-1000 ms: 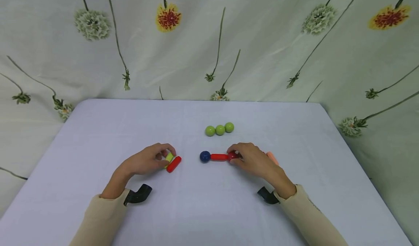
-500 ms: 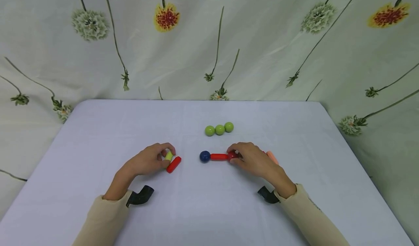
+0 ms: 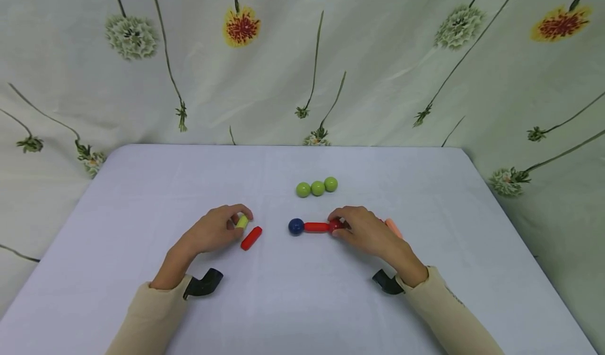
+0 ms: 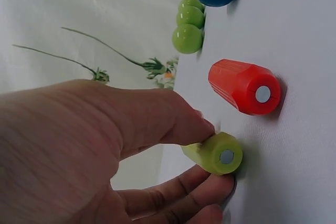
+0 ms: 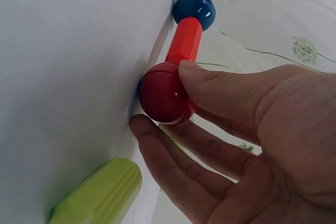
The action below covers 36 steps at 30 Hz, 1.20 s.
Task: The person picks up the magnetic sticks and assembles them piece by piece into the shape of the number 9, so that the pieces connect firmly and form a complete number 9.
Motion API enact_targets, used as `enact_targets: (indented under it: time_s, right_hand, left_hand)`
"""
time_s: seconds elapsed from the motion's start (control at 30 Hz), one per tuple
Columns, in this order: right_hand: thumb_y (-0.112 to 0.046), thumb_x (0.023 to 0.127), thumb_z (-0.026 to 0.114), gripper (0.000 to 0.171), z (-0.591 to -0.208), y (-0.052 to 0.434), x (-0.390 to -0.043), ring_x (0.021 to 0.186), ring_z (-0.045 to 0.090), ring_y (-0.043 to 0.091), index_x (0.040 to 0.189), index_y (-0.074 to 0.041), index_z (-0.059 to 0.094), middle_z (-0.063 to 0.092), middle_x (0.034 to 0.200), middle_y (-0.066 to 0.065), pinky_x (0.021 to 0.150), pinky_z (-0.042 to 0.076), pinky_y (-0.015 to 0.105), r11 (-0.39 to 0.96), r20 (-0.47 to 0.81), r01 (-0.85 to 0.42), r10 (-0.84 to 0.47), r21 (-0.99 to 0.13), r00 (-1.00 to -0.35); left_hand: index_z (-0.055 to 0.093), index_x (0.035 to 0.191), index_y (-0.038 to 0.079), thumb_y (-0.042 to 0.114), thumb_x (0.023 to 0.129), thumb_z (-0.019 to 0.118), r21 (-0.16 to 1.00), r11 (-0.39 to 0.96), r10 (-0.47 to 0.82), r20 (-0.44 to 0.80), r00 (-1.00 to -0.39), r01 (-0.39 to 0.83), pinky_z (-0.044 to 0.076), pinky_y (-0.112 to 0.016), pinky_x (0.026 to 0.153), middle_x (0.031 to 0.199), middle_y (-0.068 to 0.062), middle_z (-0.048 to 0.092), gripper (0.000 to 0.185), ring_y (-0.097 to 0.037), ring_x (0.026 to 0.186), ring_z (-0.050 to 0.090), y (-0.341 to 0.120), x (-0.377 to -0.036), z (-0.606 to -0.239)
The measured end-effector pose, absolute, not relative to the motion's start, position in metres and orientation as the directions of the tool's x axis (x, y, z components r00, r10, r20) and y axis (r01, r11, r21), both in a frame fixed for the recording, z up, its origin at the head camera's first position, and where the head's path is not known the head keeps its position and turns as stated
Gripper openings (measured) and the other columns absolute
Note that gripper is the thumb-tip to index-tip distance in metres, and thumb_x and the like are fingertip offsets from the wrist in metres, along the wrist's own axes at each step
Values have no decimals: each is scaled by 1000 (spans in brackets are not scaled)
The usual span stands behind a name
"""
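Broadly, a pale hanging cloth (image 3: 378, 82) printed with long-stemmed flowers fills the head view's background, and before it spreads a table (image 3: 293, 313) with a whitish cover. Two beige sleeves (image 3: 148, 313) reach in over it. The right hand (image 3: 366, 230) grips a red ball (image 3: 335, 225) with thumb and fingers; the left hand (image 3: 215, 230) pinches a yellow-green rod (image 3: 242, 221), and whether that rod touches the cover is hard to tell. The red ball ends a straight row on the table: a joining red rod (image 3: 315, 227) runs from it to a dark blue ball (image 3: 296, 227). Farther back, three green balls (image 3: 317, 188) sit in a slightly slanting line. All the balls are glossy; the right wrist view shows a seam round the red one, which fingers partly cover in the head view. A loose red rod (image 3: 251, 238) lies just beside the left hand. Past the right hand, the head view shows part of an orange piece (image 3: 393, 228), while only the right wrist view shows a second yellow-green rod (image 5: 100, 195) near the fingertips. The rods look duller, with grooved, faceted sides. Smallest are flat grey discs (image 4: 227, 156) in two rod ends, visible only in the left wrist view.
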State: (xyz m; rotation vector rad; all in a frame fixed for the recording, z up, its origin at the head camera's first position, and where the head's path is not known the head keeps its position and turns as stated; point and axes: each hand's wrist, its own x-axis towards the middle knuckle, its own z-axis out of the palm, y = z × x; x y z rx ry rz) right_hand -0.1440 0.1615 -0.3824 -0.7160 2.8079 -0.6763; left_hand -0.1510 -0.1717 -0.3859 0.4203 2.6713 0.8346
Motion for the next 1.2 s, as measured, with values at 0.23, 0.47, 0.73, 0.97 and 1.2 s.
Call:
enact_targets:
  time_s: [0.23, 0.47, 0.73, 0.97, 1.2]
  right_hand:
    - [-18, 85, 69, 25, -384, 161, -145, 86, 59, 10, 109, -12, 65, 67, 96, -4, 76, 49, 29, 781, -48, -415, -491, -466, -870]
    - [-18, 85, 69, 25, -386, 161, -145, 85, 59, 8, 109, -14, 66, 66, 96, -6, 76, 49, 28, 790, -51, -402, -477, -463, -878]
    - [-18, 85, 69, 26, -384, 161, -145, 84, 59, 9, 110, -13, 66, 66, 96, -5, 75, 49, 28, 794, -58, -393, -470, -464, -881]
    - [-18, 85, 69, 26, -384, 161, -143, 86, 59, 10, 111, -13, 65, 66, 97, -4, 76, 49, 28, 793, -66, -391, -473, -467, -879]
    - [-18, 86, 68, 25, -386, 160, -145, 82, 58, 7, 110, -13, 65, 66, 96, -5, 73, 48, 27, 796, -57, -396, -471, -458, -880]
  left_hand:
    - [59, 115, 14, 7, 86, 57, 598, 780, 338, -153, -929, 185, 48, -33, 72, 104, -12, 58, 30, -21, 88, 55, -169, -148, -380]
    - [58, 117, 16, 10, 88, 59, 666, 714, 378, -106, -920, 217, 51, -31, 75, 107, -9, 57, 30, -18, 87, 59, -153, -137, -372]
    - [57, 118, 19, 11, 90, 59, 787, 583, 457, -111, -882, 203, 51, -29, 70, 110, -8, 56, 29, -18, 85, 64, -137, -131, -368]
    - [57, 120, 19, 17, 88, 64, 868, 479, 529, -164, -833, 134, 48, -31, 78, 114, -10, 57, 33, -15, 92, 65, -129, -133, -376]
    - [57, 119, 18, 17, 87, 65, 886, 454, 560, -204, -803, 91, 46, -33, 81, 109, -8, 59, 33, -16, 86, 66, -120, -133, -386]
